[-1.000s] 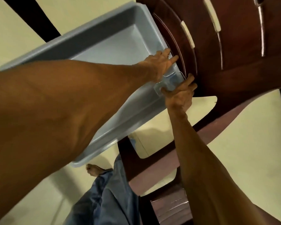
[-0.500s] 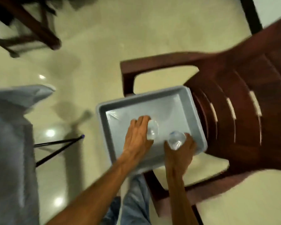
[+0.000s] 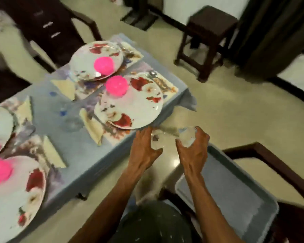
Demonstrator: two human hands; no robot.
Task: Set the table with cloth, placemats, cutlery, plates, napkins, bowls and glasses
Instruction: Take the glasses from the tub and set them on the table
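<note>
Head view: the left hand (image 3: 144,151) and right hand (image 3: 193,151) are each gripping a clear glass (image 3: 157,140), near the table's (image 3: 81,149) right edge; they should be lowering these upright beside the plates (image 3: 130,106).

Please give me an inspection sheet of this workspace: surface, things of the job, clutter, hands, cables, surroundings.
Surface: table covered with a blue cloth.
Job's things: four floral plates, the nearest to the hands, each bearing a pink bowl; folded napkins; a glass on the table; cutlery by the far plates, blurred.
Clutter: nothing seen.
Hands: left hand holds a clear glass; right hand holds another glass.
Cables: nothing seen.
Surroundings: grey tray on a dark chair; dark stool; tiled floor.
</note>
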